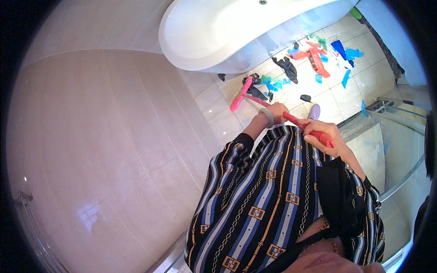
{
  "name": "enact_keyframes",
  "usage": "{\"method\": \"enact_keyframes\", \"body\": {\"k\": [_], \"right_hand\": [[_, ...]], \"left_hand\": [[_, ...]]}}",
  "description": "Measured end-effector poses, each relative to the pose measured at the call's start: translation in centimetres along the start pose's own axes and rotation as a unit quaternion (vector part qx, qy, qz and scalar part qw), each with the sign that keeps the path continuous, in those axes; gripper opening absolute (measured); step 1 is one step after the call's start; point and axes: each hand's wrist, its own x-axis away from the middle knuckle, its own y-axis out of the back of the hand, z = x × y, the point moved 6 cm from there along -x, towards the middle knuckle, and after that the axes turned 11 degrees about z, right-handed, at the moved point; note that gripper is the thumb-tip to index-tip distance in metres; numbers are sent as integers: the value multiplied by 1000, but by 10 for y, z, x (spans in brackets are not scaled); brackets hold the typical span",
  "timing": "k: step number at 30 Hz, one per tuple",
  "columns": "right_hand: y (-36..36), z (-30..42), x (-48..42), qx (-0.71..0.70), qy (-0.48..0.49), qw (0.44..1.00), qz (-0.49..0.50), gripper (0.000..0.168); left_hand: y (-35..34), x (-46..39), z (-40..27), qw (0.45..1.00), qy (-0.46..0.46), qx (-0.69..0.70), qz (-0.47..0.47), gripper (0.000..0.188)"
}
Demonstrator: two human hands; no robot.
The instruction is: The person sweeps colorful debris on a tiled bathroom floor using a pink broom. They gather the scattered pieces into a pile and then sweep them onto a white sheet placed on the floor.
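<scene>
My left hand [277, 113], with a pale bangle at the wrist, grips the lower shaft of a red broom [292, 118]. Higher up, my right hand [323, 132] is wrapped around the handle close to its end. The broom's pink head [241, 94] rests on the floor to the left, against black plastic scraps [254, 91]. Beside these lie blue and green plastic pieces [273, 83]. Farther off are a crumpled black piece [286, 69], red plastic bags [315, 61] and a dark blue scrap [338, 49]. One small black piece [306, 98] sits near my shoe.
A white freestanding bathtub [201, 58] borders the littered tile floor [218, 119]. To the right stands a glass shower enclosure [382, 136] with a metal-framed edge. A tiled wall [119, 136] fills the left side, with a metal rail [30, 218] low down. My lilac shoe [314, 112] shows below my hands.
</scene>
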Motion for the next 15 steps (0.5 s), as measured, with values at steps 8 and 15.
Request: {"method": "enact_keyframes", "body": {"k": [8, 15], "right_hand": [[3, -2, -40, 36, 75, 995, 57, 8], [-10, -51, -103, 46, 137, 989, 42, 21]], "left_hand": [[19, 18, 40, 995, 57, -83, -1, 20], [39, 18, 127, 986, 80, -27, -142, 17]]}}
